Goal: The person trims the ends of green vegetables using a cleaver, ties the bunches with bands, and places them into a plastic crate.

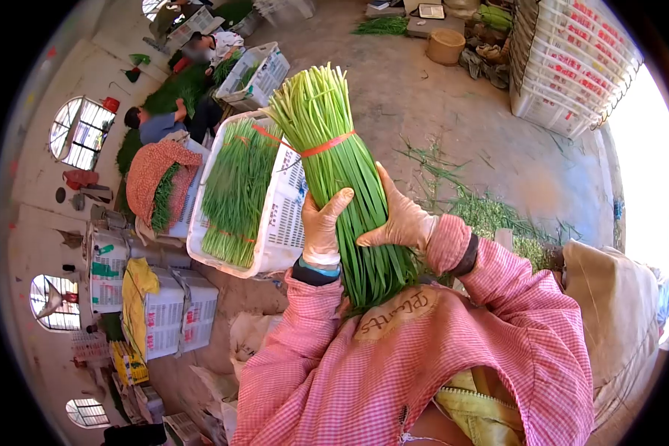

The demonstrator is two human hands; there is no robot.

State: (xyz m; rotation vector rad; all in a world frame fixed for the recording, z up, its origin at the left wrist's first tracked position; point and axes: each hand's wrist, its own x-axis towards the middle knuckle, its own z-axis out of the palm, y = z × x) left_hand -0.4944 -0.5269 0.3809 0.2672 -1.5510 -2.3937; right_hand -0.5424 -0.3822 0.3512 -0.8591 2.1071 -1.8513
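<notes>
A thick bundle of long green stalks (349, 171), tied near its pale cut ends with a red band (328, 143), is held up in front of my chest. My left hand (323, 227), in a thin glove, grips its left side with the thumb across the stalks. On the right side my right hand (401, 212), also gloved, wraps round it with the thumb over the leaves. The leafy ends hang down against my pink checked sleeves and front. Left of the bundle is a white crate (286, 223) with more tied green bundles (238, 186).
Stacked white crates (565, 67) stand at the back right. Loose green stalks (490, 212) litter the floor. Two people (156, 126) (219, 48) are among heaps of greens at the upper left. More crates (163, 312) stand at the left; a beige sack (609, 320) is at the right.
</notes>
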